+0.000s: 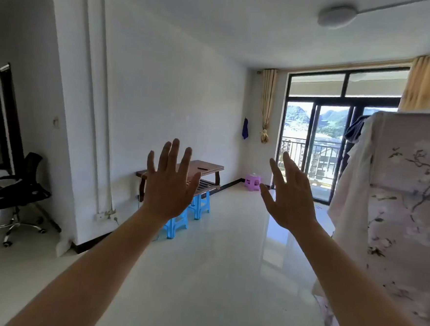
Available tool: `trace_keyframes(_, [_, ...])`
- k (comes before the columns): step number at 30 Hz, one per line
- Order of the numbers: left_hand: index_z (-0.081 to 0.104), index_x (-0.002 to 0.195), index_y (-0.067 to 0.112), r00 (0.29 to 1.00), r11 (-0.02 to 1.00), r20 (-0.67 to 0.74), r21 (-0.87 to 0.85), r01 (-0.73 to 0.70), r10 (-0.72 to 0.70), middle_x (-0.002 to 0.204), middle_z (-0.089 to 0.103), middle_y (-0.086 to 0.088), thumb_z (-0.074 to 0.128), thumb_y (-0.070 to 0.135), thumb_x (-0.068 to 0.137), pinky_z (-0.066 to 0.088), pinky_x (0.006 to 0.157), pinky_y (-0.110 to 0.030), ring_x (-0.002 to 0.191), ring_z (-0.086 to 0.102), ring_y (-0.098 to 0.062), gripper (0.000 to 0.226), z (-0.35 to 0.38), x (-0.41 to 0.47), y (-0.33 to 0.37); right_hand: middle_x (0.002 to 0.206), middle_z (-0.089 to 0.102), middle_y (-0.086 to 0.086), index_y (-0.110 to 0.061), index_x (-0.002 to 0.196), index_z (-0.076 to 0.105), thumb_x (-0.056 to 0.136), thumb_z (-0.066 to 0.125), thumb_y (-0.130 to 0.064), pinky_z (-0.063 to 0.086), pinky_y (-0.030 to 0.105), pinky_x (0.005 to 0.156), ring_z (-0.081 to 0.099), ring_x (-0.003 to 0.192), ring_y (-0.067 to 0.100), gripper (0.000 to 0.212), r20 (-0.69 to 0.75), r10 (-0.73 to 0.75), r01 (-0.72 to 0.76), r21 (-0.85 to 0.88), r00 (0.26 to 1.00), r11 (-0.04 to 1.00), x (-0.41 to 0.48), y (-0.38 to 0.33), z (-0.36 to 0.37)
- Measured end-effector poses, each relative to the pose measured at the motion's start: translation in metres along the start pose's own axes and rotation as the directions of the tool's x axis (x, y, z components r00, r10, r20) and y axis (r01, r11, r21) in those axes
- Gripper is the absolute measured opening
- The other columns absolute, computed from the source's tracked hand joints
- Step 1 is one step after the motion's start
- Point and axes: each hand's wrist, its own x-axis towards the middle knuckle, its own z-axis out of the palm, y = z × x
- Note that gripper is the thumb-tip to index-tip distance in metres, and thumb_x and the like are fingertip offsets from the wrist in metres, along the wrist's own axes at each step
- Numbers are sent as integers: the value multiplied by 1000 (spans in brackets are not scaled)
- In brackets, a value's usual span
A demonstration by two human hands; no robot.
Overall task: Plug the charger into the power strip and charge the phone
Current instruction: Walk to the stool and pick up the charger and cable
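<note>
My left hand [168,182] is raised at arm's length with its fingers spread and nothing in it. My right hand [289,193] is raised beside it, also spread and empty. Far ahead, partly behind my left hand, stands a brown wooden table [208,168] against the white wall; a small dark flat object [203,168], perhaps the phone, lies on its top. A white cord [139,193] hangs from the table's left end. A white wall socket or power strip [103,215] sits low on the wall near the floor. No charger is identifiable.
Blue plastic stools [200,205] stand under the table and a purple stool [252,182] sits in the far corner. A black office chair [16,192] is at the left. A floral fabric wardrobe [403,214] fills the right. Glass balcony doors [321,150] lie ahead across the glossy tiled floor [215,252].
</note>
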Motion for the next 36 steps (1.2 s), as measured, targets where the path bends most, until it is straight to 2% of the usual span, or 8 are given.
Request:
trace_keyframes(5, [30, 153, 14, 997, 998, 67, -37, 52, -50, 163, 22, -20, 28, 54, 98, 18, 118, -63, 149, 22, -37, 67, 94, 38, -1, 163, 20, 22, -9, 152, 35, 97, 55, -40, 30, 55, 115, 28, 148, 39, 66, 14, 33, -33, -6, 999, 999, 31, 41, 78])
trace_keyframes(11, [34, 151, 11, 990, 1000, 141, -24, 2, 1, 161, 26, -21, 26, 53, 98, 21, 116, -64, 148, 26, -38, 68, 225, 114, -5, 163, 20, 21, -11, 153, 34, 97, 54, -43, 31, 54, 116, 28, 147, 39, 68, 32, 17, -16, -4, 999, 1000, 98, 112, 202])
trace_keyframes(13, [35, 151, 12, 992, 1000, 127, 6, -6, 5, 160, 29, -22, 29, 51, 99, 23, 115, -65, 147, 29, -38, 66, 258, 141, -16, 164, 20, 20, -12, 153, 33, 97, 50, -45, 30, 53, 117, 27, 148, 38, 67, 47, 27, -27, -6, 999, 1000, 128, 129, 242])
trace_keyframes(18, [32, 151, 14, 991, 995, 118, 68, -71, 63, 160, 29, -21, 29, 53, 100, 22, 115, -64, 146, 30, -39, 65, 333, 199, -63, 165, 17, 17, -14, 154, 29, 99, 47, -48, 27, 51, 119, 25, 149, 35, 67, 87, 151, -158, 79, 985, 984, 204, 132, 351])
trace_keyframes(24, [32, 151, 14, 993, 999, 114, 45, 26, -31, 160, 30, -19, 31, 54, 98, 22, 115, -63, 146, 30, -38, 66, 465, 244, -137, 165, 19, 18, -15, 154, 29, 98, 42, -52, 30, 52, 117, 27, 148, 36, 68, 173, 97, -110, 68, 980, 992, 282, 115, 509])
trace_keyframes(29, [34, 150, 10, 977, 994, 191, -34, 105, -96, 158, 34, -21, 29, 52, 99, 28, 113, -64, 145, 32, -38, 66, 582, 296, -189, 162, 25, 20, -12, 150, 36, 98, 47, -49, 32, 51, 116, 31, 145, 38, 65, 247, 64, -77, 45, 967, 996, 350, 115, 627])
trace_keyframes(36, [26, 153, 14, 969, 987, 238, -120, 104, -73, 163, 25, -16, 24, 54, 100, 21, 117, -59, 150, 22, -34, 66, 746, 414, -193, 161, 27, 19, -13, 149, 39, 98, 46, -48, 32, 50, 116, 32, 145, 36, 63, 210, 91, -94, 5, 973, 996, 441, 182, 746])
